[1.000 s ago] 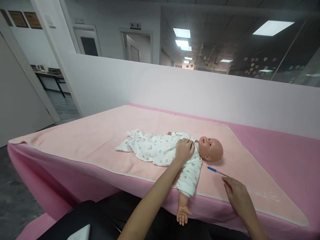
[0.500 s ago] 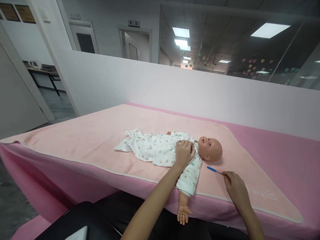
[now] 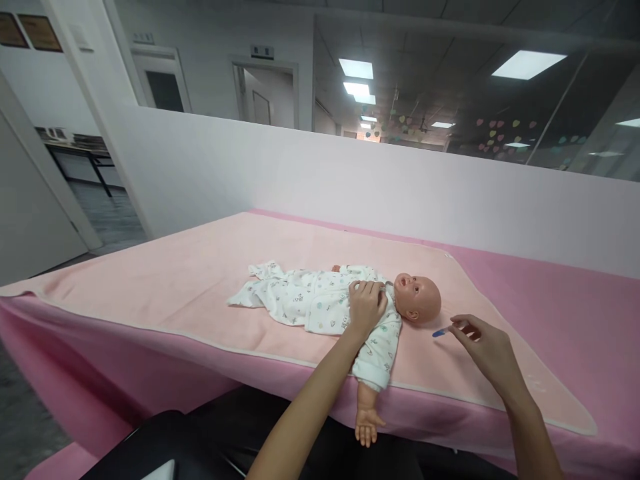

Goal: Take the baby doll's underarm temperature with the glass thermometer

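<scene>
A baby doll [image 3: 345,308] in a white printed suit lies on its back on a pale pink blanket [image 3: 190,293], head to the right. One bare doll arm hangs over the front edge. My left hand [image 3: 367,305] rests on the doll's chest, fingers curled into the clothing near the collar. My right hand [image 3: 483,350] is lifted just right of the doll's head and pinches a thin stick with a blue tip [image 3: 440,333], which points left toward the head.
The blanket covers a darker pink padded table [image 3: 575,313] that runs along a low white partition wall [image 3: 320,180]. Open doorways and a dim glass-walled room lie behind it. A dark garment on my lap fills the bottom edge.
My right hand reached the blue-tipped stick on the blanket, pinched it and lifted it up and to the right. My left hand stayed on the doll's chest.
</scene>
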### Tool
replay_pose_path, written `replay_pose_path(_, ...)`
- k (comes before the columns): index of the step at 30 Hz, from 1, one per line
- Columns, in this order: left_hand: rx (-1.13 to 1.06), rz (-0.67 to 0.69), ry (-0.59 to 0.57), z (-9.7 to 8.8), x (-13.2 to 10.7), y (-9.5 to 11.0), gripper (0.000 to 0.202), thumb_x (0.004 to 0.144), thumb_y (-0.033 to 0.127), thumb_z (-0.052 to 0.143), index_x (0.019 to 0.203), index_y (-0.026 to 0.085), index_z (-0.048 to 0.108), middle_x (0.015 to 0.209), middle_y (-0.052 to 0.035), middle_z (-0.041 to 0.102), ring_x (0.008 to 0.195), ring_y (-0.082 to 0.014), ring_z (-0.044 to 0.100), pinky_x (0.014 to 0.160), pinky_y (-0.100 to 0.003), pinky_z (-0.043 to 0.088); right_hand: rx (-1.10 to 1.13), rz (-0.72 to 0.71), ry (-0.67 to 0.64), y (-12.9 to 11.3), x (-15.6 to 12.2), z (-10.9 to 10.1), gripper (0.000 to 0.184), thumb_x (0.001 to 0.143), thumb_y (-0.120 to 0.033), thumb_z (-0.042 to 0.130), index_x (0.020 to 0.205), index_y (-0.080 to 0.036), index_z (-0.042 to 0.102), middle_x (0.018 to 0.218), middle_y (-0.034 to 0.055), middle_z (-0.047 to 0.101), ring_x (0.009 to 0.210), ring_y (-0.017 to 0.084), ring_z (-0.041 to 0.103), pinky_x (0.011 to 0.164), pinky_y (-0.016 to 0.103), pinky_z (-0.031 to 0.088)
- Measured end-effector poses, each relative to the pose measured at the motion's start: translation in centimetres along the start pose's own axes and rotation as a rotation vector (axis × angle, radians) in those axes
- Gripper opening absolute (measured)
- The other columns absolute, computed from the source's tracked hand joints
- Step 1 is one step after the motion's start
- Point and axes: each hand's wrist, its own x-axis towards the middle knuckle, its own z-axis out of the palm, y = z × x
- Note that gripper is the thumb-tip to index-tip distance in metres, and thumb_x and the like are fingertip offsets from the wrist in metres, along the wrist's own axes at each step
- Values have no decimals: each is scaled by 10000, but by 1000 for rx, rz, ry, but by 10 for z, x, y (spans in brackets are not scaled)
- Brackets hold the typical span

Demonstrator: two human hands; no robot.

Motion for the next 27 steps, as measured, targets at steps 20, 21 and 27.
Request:
replay_pose_path(20, 29, -14, -91, 2, -1, 3, 131, 808, 209, 471, 796, 216, 602, 797, -25, 612, 802, -166, 499, 852, -359, 294, 334, -154, -76, -16, 27, -45, 315, 768, -473, 494, 860, -228, 671, 819, 45, 674, 681, 174, 619, 639, 308, 488)
replay_pose_path(21, 29, -17, -96, 2, 0, 3, 133, 808, 210, 471, 797, 216, 603, 794, -26, 612, 802, -167, 499, 850, -359, 294, 440, -189, 64, -21, 27, -50, 382, 813, -497, 405, 865, -225, 667, 810, 60, 669, 654, 164, 607, 594, 300, 482)
replay_pose_path(27, 24, -3, -92, 4, -2, 1, 133, 813, 218, 467, 808, 216, 600, 797, -23, 610, 806, -165, 500, 842, -354, 298, 431, -405, -258, -57, -6, -22, 460, 804, -563, 362, 728, -235, 675, 581, 27, 634, 437, 123, 513, 418, 255, 418)
